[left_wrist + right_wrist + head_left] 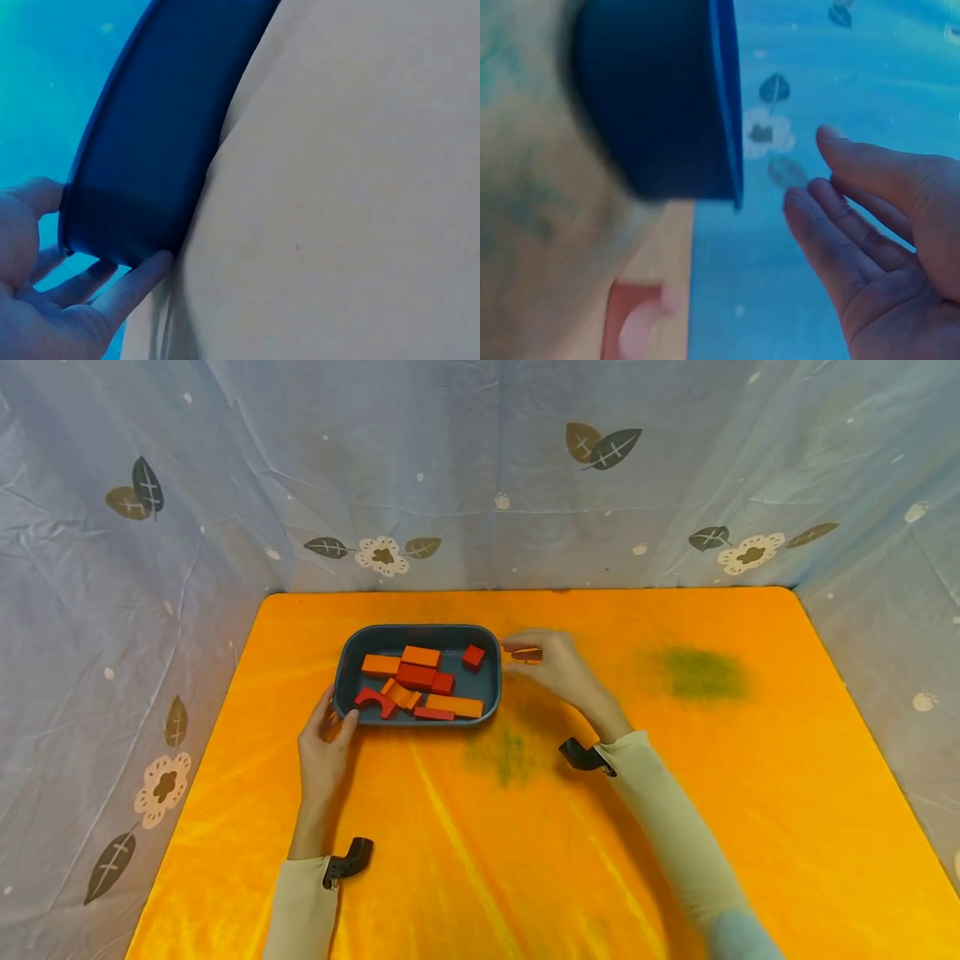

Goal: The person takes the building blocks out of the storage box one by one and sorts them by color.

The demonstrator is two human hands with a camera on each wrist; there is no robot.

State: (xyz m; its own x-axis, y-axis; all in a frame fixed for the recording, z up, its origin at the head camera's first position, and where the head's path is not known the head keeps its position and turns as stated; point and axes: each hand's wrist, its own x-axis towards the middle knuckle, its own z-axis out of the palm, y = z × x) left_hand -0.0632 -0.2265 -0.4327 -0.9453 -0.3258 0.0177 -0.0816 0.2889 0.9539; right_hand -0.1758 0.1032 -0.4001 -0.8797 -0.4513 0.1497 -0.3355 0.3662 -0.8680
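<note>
Dark blue-grey, the tray (416, 723) is being gripped at its left end by the left hand (322, 756), whose thumb is being set at the near left corner of the rim while the fingers are being pressed against the end wall. Just beside the tray's right end, the right hand (558, 668) is being held clear of the wall, its thumb and fingers being kept apart. The tray is thus being flanked by both hands.

Inside the tray, several blocks are being held: orange blocks (422, 657) toward the left and centre, a red cube (473, 657) toward the right end, a red arch (375, 700) at the near left corner and a long orange block (454, 706) along the near right. Near the tray's right end, another red block (634, 294) is being supported by the worktop (712, 827). Behind the tray, a flower-patterned curtain (480, 443) is being hung.
</note>
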